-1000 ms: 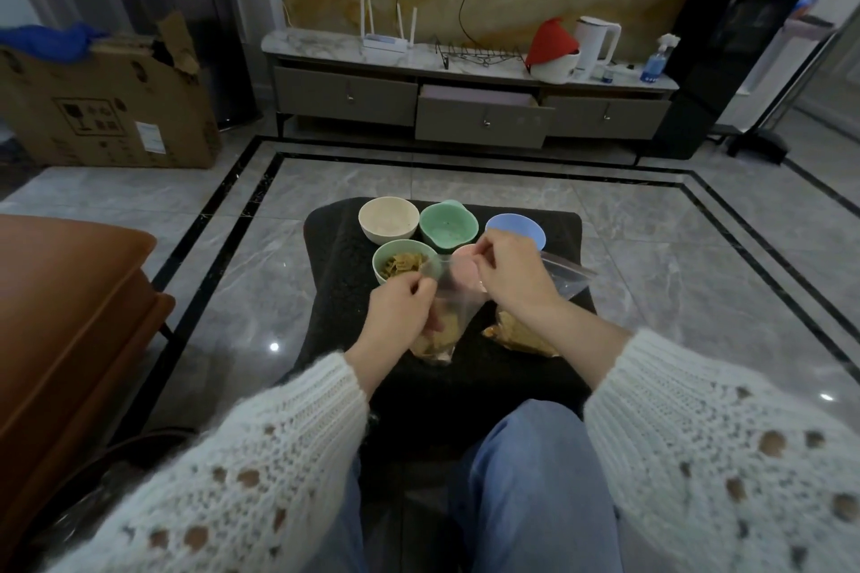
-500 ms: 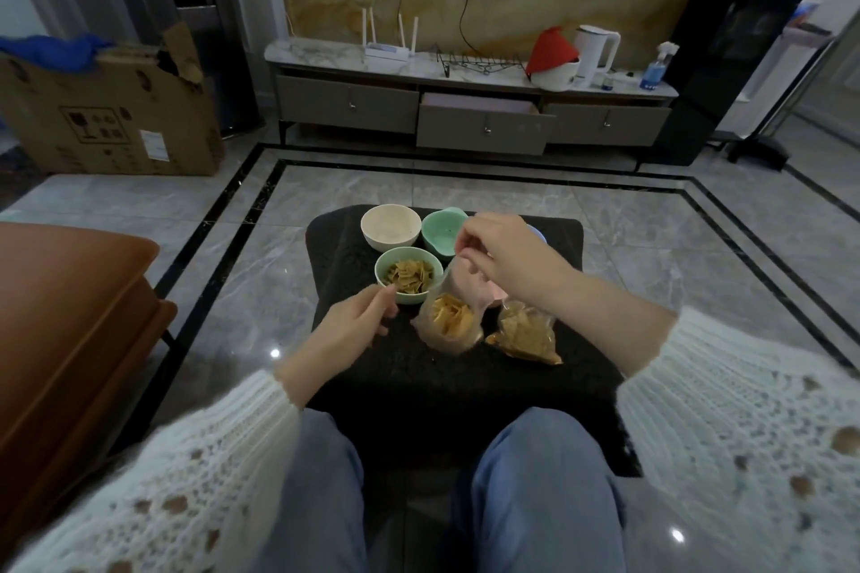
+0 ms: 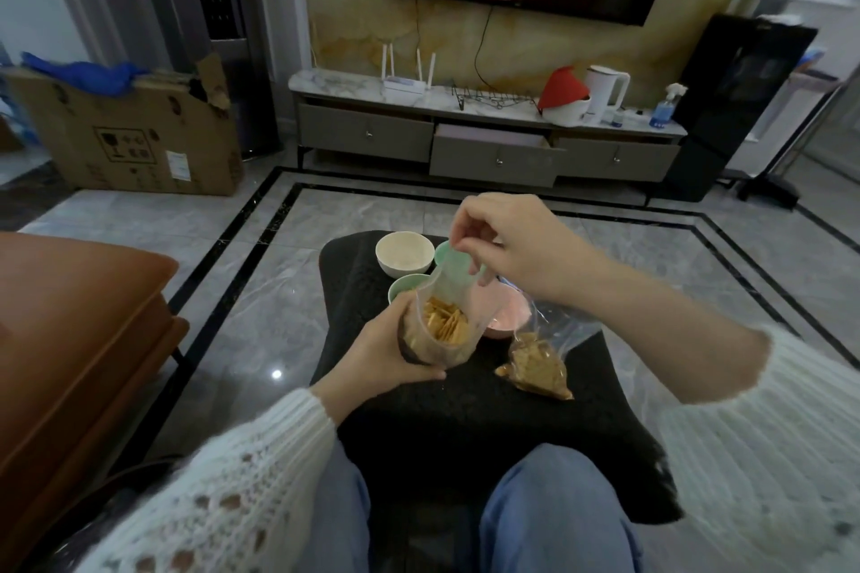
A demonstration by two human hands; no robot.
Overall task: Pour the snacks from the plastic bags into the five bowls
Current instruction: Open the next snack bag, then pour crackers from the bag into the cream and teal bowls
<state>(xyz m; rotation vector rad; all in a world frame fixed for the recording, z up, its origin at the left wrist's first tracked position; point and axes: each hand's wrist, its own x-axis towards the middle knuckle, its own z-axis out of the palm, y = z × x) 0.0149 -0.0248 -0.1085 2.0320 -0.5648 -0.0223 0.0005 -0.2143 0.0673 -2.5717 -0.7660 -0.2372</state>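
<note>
A clear plastic bag of orange crackers [image 3: 442, 330] stands upright above the dark stool [image 3: 465, 423]. My left hand [image 3: 377, 358] cups its bottom from the left. My right hand [image 3: 502, 242] pinches the bag's open top edge and holds it up. A second bag of snacks [image 3: 535, 365] lies on the stool to the right. Behind the held bag sit a cream bowl [image 3: 404, 254], a mint bowl [image 3: 444, 254] partly hidden by my right hand, a green bowl [image 3: 405, 291] mostly hidden by the bag, and a pink bowl [image 3: 507, 316]. The blue bowl is hidden behind my right wrist.
My knees in blue jeans [image 3: 554, 521] are just below the stool. An orange-brown sofa [image 3: 74, 340] stands on the left. A cardboard box [image 3: 125, 135] and a TV cabinet [image 3: 488, 140] with a kettle [image 3: 605, 93] are across the tiled floor.
My left hand has moved in from beside the green bowl and taken hold of the cracker bag's base. The bag has been lifted, and my right hand has risen with its top edge.
</note>
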